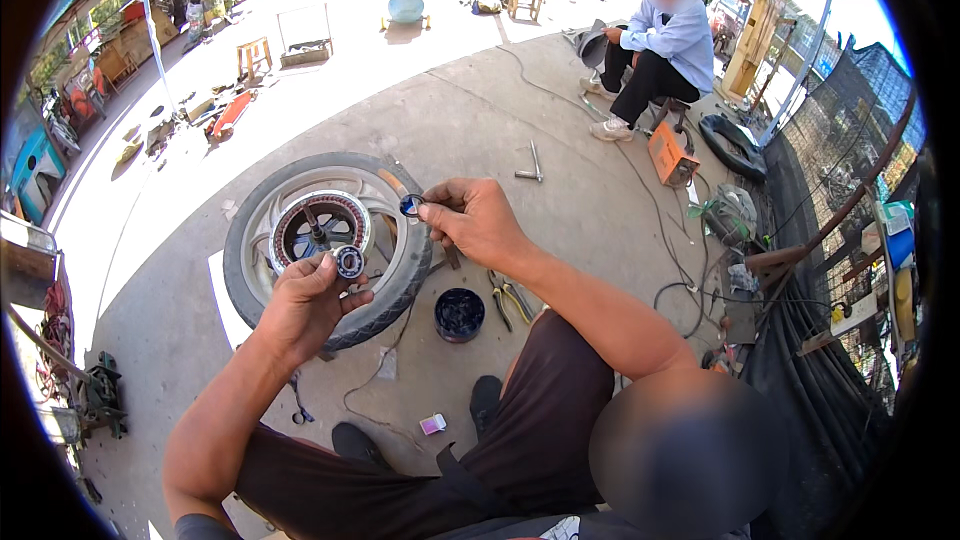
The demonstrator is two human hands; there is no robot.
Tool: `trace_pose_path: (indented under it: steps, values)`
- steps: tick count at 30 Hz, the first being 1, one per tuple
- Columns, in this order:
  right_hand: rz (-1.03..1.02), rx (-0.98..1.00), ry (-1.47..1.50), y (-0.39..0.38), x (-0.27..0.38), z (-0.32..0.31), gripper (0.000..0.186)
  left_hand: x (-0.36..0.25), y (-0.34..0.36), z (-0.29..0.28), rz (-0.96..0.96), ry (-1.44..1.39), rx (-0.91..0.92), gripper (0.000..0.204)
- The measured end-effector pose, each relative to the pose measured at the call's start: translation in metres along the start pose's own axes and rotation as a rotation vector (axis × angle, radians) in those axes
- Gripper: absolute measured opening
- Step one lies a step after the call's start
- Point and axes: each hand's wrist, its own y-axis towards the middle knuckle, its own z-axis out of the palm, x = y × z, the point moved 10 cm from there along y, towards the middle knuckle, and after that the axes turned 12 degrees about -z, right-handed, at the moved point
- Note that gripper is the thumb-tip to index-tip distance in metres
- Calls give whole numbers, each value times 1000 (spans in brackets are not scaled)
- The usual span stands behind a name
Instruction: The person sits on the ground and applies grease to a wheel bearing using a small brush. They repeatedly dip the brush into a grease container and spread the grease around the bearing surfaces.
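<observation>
Open air between your left hand (305, 310) and right hand (478, 226), above the wheel (240, 240). Axle (316, 228) stands up at its centre, just past your left fingertips, blocking a straight reach inward. Low, right: dark tub (459, 336) near the tyre's edge, pliers (500, 302) close beside, your right thigh (562, 365) next; only narrow gaps there. Beyond your right hand, broad room over concrete (470, 125), interrupted by a T-shaped wrench (538, 165). Farther right, loose cables (690, 286), then an orange box (672, 153).
</observation>
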Motion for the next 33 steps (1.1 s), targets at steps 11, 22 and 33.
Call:
trace_pose_path:
  steps: [11, 22, 33]
  values:
    - [-54, 7, -2, -1, -2, 0, 19, 2, 12, 4, -35, -100, -7, 27]
    - [-49, 16, 13, -7, 13, 5, 19, -4, 7, 7, 4, -21, 7, 23]
    - [-101, -37, 55, -5, 37, 11, 15, -17, 10, 7, 11, -114, 82, 29]
